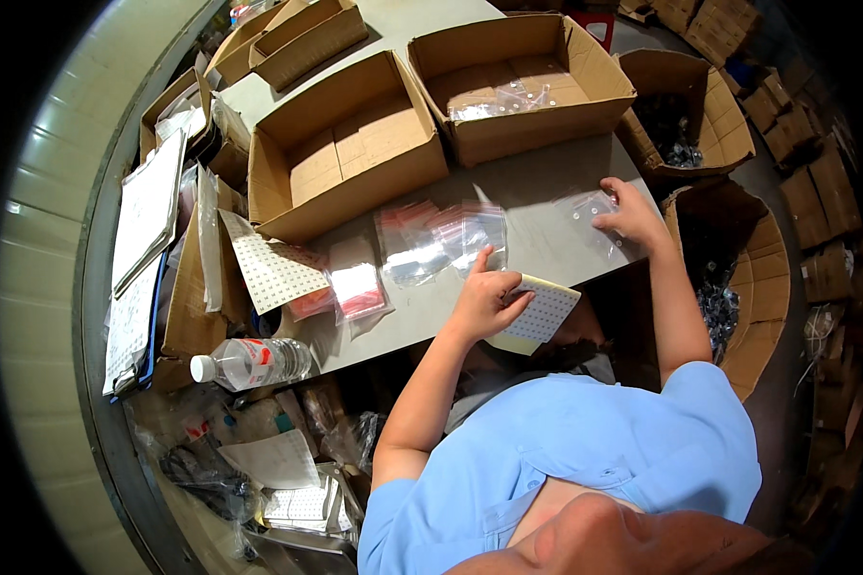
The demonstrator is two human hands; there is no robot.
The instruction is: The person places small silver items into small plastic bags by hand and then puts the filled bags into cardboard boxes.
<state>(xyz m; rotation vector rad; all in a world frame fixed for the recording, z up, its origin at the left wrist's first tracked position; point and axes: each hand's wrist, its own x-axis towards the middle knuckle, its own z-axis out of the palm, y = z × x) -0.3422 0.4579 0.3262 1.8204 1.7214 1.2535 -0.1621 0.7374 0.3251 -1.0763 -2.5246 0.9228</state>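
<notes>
My left hand [489,305] holds a sheet of small printed labels [547,311] at the table's near edge. Its index finger stretches forward onto a fanned row of clear zip bags [441,240] with red strips. To the right, my right hand [633,216] has thumb and index finger apart at a few clear bags [585,216] with small white round pieces inside. Left of the fanned row lies a stack of clear zip bags [357,280], beside another label sheet [270,266].
Across the table [537,196] stand an open cardboard box [345,182] and another box [537,120] with small bagged pieces. A water bottle [254,364] lies at the left corner. Clipboards [149,220] lean at the far left. Deep cartons [762,287] line the right side.
</notes>
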